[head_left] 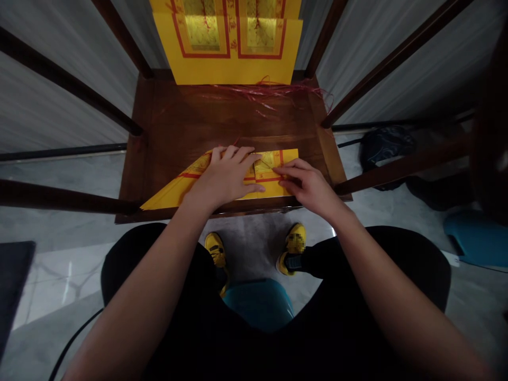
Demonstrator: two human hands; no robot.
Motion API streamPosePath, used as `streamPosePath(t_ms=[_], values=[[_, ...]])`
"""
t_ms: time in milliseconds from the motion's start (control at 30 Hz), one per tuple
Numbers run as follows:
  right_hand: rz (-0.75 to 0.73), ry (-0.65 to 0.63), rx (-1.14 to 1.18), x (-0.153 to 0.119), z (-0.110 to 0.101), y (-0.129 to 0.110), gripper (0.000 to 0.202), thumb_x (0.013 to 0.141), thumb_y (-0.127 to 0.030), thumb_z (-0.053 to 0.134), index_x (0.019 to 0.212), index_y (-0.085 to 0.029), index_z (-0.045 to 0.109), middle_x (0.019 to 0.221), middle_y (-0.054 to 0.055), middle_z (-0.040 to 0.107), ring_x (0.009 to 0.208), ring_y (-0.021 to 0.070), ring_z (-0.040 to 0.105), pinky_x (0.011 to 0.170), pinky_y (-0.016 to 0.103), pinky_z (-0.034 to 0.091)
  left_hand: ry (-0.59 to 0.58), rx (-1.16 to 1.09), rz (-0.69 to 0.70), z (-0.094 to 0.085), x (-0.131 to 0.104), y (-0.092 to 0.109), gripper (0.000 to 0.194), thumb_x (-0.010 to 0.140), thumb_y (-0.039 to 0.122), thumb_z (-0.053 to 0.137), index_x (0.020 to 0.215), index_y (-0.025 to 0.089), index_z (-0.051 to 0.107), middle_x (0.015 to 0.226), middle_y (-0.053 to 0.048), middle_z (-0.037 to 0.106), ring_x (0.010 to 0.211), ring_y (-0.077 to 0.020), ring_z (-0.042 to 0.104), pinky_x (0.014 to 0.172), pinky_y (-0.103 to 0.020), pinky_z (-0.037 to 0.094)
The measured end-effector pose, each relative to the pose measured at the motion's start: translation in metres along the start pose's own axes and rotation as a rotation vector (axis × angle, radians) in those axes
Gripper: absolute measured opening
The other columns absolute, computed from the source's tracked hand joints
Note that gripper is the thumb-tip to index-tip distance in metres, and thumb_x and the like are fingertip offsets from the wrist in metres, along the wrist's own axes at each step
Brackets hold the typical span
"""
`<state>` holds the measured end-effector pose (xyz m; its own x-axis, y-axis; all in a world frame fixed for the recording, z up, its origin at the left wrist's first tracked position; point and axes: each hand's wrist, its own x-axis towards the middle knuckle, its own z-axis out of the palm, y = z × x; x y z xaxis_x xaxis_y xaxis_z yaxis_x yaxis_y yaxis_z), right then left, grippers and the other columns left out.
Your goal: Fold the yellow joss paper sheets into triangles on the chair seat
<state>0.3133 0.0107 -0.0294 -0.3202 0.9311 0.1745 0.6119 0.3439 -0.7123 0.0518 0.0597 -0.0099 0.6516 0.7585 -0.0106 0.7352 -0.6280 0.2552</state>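
A sheet of yellow joss paper (170, 189), printed with red borders and gold squares, lies along the near edge of a brown wooden seat or shelf (222, 119). Its left side is folded to a slanting point, while the right part has a straight edge. My left hand (224, 177) rests flat on the middle of the paper with fingers spread, hiding some of the print. At the right part, my right hand (307, 185) has thumb and fingers closed on the paper near a small fold.
More yellow joss paper (234, 70) stands at the back of the wood. Pink plastic strings (257, 95) lie in front of it. Dark wooden posts (327, 37) rise around the sides. Below are a blue stool (260, 301) and yellow shoes (296, 241); a dark bag (384, 153) sits right.
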Motion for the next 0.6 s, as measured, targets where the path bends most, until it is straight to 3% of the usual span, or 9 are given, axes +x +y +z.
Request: streamPosePath(t_ms=[267,433,600], values=[[0.107,-0.107,0.153,0.004,-0.028,0.013,0.020,0.090,-0.038,0.083,0.107,-0.027,0.087,0.106,0.006,0.079,0.091,0.0252,0.071,0.089,0.045,0.058,-0.002,-0.029,-0.003,-0.001,0.001,-0.002,0.075,0.104,0.066,0.064,0.166,0.026,0.049,0.171,-0.012,0.049,0.153,-0.0409,0.044,0.131,-0.062,0.021],[0.164,-0.192,0.178,0.001,-0.040,0.022,0.028,0.085,-0.047,0.089,0.106,-0.029,0.087,0.106,0.005,0.077,0.080,0.0216,0.064,0.080,0.042,0.056,0.005,-0.029,-0.002,-0.001,0.000,-0.001,0.073,0.106,0.066,0.060,0.165,0.024,0.050,0.170,-0.013,0.050,0.152,-0.0406,0.044,0.131,-0.062,0.022],[0.151,-0.213,0.114,-0.002,-0.043,0.022,0.023,0.088,-0.043,0.086,0.106,-0.028,0.084,0.107,0.004,0.075,0.075,0.0196,0.061,0.075,0.041,0.055,0.007,-0.040,-0.009,-0.001,0.000,-0.001,0.073,0.106,0.068,0.060,0.165,0.027,0.050,0.171,-0.013,0.049,0.152,-0.0401,0.043,0.131,-0.061,0.022]])
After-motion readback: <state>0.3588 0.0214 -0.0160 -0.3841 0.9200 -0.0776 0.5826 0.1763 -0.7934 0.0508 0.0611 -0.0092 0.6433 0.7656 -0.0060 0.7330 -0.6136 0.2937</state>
